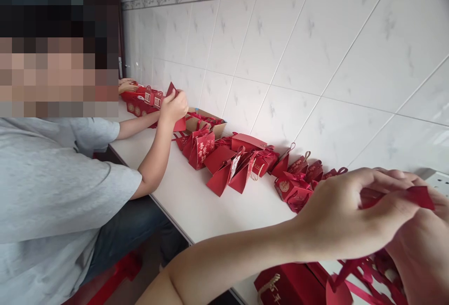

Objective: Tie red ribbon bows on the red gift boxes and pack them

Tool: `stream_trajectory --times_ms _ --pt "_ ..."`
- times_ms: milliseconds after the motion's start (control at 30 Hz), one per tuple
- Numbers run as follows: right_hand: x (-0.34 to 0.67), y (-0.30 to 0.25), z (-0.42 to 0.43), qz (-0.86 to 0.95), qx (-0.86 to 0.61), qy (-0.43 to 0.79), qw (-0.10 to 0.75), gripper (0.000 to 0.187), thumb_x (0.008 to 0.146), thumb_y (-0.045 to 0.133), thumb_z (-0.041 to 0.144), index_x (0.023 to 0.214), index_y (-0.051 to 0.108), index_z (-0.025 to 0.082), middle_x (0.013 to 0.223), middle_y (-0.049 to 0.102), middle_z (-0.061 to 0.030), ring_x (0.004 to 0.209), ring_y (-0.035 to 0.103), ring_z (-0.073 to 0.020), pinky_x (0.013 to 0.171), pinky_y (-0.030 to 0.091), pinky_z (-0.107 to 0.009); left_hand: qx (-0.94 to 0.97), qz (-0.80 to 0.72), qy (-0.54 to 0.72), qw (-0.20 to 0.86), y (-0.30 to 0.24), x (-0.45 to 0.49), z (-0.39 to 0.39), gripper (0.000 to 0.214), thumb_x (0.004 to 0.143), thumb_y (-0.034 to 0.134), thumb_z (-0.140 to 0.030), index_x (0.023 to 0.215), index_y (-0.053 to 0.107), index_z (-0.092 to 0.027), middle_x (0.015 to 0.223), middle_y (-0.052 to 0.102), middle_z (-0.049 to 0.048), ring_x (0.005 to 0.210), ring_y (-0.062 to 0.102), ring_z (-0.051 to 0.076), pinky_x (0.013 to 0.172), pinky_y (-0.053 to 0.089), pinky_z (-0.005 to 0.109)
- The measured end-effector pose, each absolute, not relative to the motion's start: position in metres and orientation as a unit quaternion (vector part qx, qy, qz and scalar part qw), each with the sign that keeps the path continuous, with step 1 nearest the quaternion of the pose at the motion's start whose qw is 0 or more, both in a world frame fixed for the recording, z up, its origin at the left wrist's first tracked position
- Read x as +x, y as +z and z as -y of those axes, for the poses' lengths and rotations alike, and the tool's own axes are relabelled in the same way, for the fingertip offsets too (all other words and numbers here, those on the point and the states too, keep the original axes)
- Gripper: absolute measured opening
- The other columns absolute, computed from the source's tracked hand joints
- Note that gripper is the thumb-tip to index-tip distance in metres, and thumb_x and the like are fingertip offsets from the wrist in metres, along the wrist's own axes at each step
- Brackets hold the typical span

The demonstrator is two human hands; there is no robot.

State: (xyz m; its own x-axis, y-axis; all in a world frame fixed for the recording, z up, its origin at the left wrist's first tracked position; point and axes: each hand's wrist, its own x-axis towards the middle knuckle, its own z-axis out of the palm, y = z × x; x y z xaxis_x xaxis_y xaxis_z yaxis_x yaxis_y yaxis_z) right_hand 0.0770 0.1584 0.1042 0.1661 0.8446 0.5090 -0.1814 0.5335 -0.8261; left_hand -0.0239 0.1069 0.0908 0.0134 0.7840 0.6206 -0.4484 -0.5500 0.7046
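My left hand reaches in from the bottom and is closed, its fingers curled round a dark red ribbon whose end sticks out past the thumb. Against it, at the right edge, my right hand is closed on the same ribbon; part of its fingers is hidden behind my left hand. Below both hands lies a red gift box with gold lettering, partly cut off by the frame. Loose red ribbons are tangled beside that box, under my right wrist.
A row of red gift boxes runs along the white table by the tiled wall. A cardboard box holds more red ribbons. At left a person in a grey shirt holds a red piece of card. A socket is at right.
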Motion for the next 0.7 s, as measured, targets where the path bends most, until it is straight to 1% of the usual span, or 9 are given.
stream_trajectory --times_ms 67,200,267,333,400,467,567,633,700 --pt "0.077 0.105 -0.161 0.518 -0.305 0.381 0.703 0.042 0.039 0.089 0.041 0.06 0.061 0.017 0.068 0.059 -0.0007 0.064 0.058 -0.0135 0.055 0.052 -0.025 0.559 -0.165 0.68 0.445 0.09 -0.026 -0.107 0.015 0.08 0.052 -0.028 0.085 0.062 -0.019 0.097 0.064 0.0075 0.1 0.061 0.021 0.093 0.044 0.033" --pt "0.076 0.105 -0.166 0.497 -0.31 0.399 0.706 0.051 0.027 0.09 0.045 0.058 0.062 0.016 0.067 0.061 -0.0002 0.063 0.057 -0.0115 0.054 0.052 -0.02 0.563 -0.204 0.675 0.431 0.088 -0.03 -0.108 0.023 0.083 0.05 -0.035 0.091 0.063 -0.017 0.099 0.065 0.007 0.099 0.061 0.022 0.088 0.044 0.033" --pt "0.077 0.105 -0.167 0.497 -0.313 0.397 0.706 0.051 0.026 0.09 0.046 0.058 0.062 0.016 0.065 0.061 0.0003 0.062 0.056 -0.0104 0.054 0.052 -0.019 0.562 -0.206 0.676 0.43 0.087 -0.031 -0.11 0.022 0.082 0.05 -0.034 0.089 0.062 -0.017 0.096 0.065 0.0059 0.097 0.061 0.021 0.086 0.044 0.032" --pt "0.079 0.102 -0.166 0.503 -0.307 0.39 0.707 0.049 0.031 0.09 0.045 0.059 0.063 0.016 0.063 0.06 0.0008 0.06 0.055 -0.0095 0.055 0.052 -0.017 0.561 -0.201 0.673 0.439 0.085 -0.033 -0.112 0.018 0.082 0.051 -0.031 0.086 0.062 -0.017 0.09 0.064 0.0048 0.094 0.06 0.019 0.086 0.043 0.032" --pt "0.081 0.099 -0.164 0.514 -0.302 0.391 0.701 0.044 0.037 0.089 0.042 0.062 0.064 0.016 0.064 0.061 0.0008 0.06 0.056 -0.0095 0.055 0.052 -0.017 0.542 -0.179 0.669 0.476 0.084 -0.036 -0.116 0.013 0.08 0.053 -0.027 0.082 0.06 -0.016 0.081 0.062 0.0041 0.084 0.059 0.016 0.082 0.045 0.032" --pt "0.083 0.094 -0.162 0.524 -0.298 0.406 0.687 0.039 0.042 0.088 0.039 0.064 0.064 0.016 0.068 0.063 0.0008 0.06 0.057 -0.01 0.056 0.053 -0.019 0.501 -0.15 0.67 0.526 0.082 -0.039 -0.121 0.012 0.077 0.057 -0.027 0.078 0.057 -0.015 0.073 0.06 0.003 0.072 0.057 0.013 0.072 0.046 0.029" --pt "0.085 0.088 -0.159 0.543 -0.299 0.427 0.658 0.033 0.05 0.085 0.039 0.062 0.062 0.017 0.071 0.064 0.0006 0.061 0.057 -0.0111 0.056 0.054 -0.021 0.441 -0.126 0.684 0.567 0.079 -0.045 -0.127 0.019 0.073 0.063 -0.031 0.074 0.055 -0.014 0.067 0.058 0.0012 0.06 0.054 0.009 0.058 0.042 0.024" --pt "0.085 0.085 -0.159 0.555 -0.304 0.423 0.649 0.031 0.053 0.083 0.04 0.06 0.062 0.018 0.068 0.063 0.0003 0.061 0.057 -0.0116 0.056 0.054 -0.021 0.427 -0.119 0.694 0.567 0.078 -0.047 -0.128 0.022 0.072 0.064 -0.033 0.073 0.054 -0.014 0.065 0.058 0.0006 0.058 0.055 0.01 0.057 0.04 0.024" --pt "0.085 0.084 -0.161 0.561 -0.304 0.418 0.647 0.031 0.055 0.082 0.04 0.059 0.062 0.018 0.065 0.062 0.0004 0.06 0.056 -0.0115 0.055 0.054 -0.021 0.434 -0.11 0.697 0.56 0.077 -0.049 -0.127 0.021 0.073 0.064 -0.033 0.073 0.054 -0.014 0.064 0.058 -0.0002 0.058 0.056 0.01 0.06 0.041 0.026"
